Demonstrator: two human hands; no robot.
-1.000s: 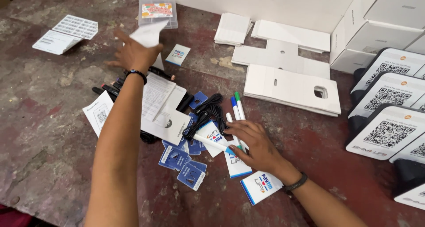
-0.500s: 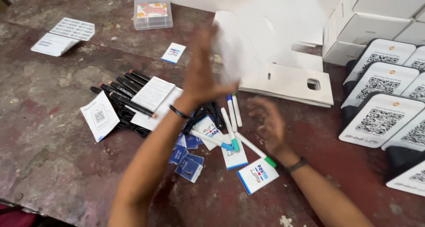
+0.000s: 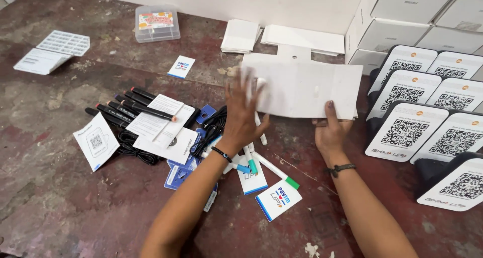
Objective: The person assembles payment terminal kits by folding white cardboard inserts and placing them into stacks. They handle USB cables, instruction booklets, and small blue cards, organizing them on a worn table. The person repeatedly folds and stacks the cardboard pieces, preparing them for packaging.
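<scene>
I am working at a worn, reddish table, with white boxes stacked at the far right and a row of black stands with square printed codes just below them. Between my hands I hold a flat white cardboard cutout, lifted off the table and level with the stack of similar flat sheets near the wall. My left hand is spread wide, fingers flat against the cutout's left part; my right hand pinches its lower edge, thumb on the face I can see, fingers behind. I judge this to be the point of getting the blank in hand before shaping it; the next move seems to call for a firm grip from both hands along its creases. Under my left forearm lie white markers with green and blue caps, small white-and-blue cards, black pens and folded leaflets.
</scene>
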